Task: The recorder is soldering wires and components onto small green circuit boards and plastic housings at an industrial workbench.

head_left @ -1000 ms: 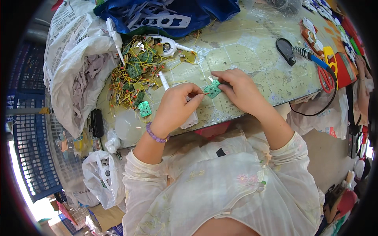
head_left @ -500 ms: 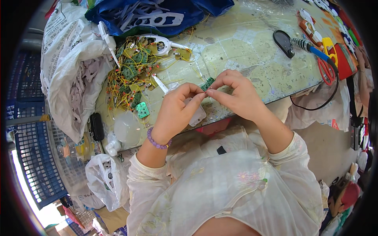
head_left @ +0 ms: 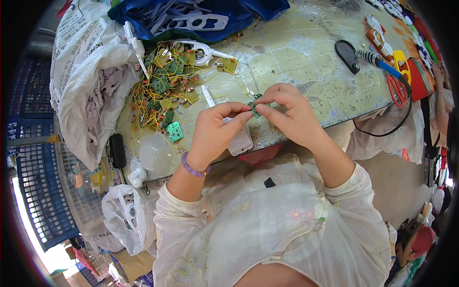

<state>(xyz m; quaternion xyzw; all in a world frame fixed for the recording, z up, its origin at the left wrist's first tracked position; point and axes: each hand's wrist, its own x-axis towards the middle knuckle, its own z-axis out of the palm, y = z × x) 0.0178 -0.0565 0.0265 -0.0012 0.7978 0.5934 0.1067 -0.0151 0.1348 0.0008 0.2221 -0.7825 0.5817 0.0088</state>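
Observation:
Both hands meet over the near edge of the table around a small green circuit board [head_left: 255, 109]. My left hand [head_left: 217, 126], with a purple bead bracelet at its wrist, is closed, thumb and forefinger pinched at the board's left side. A tiny red spot shows at those fingertips, too small to name. From the other side my right hand [head_left: 290, 115] pinches the board between thumb and fingers, covering part of it. Beneath my left hand lies a translucent white plastic case [head_left: 241, 142], partly hidden. A white plastic stick-like part [head_left: 208, 95] lies just beyond that hand.
Left of my hands lies a tangled heap of wired circuit boards [head_left: 160, 86], with a loose green board [head_left: 175, 131] at its near side. Behind are a blue bag [head_left: 129, 24] of white plastic parts and a white sack [head_left: 79, 91]. A soldering iron [head_left: 389, 69] and red-handled scissors [head_left: 396, 91] lie right.
The circuit board has turned and sits lower between my fingertips, more covered by my right fingers. Both hands stay almost in place; the view has shifted slightly.

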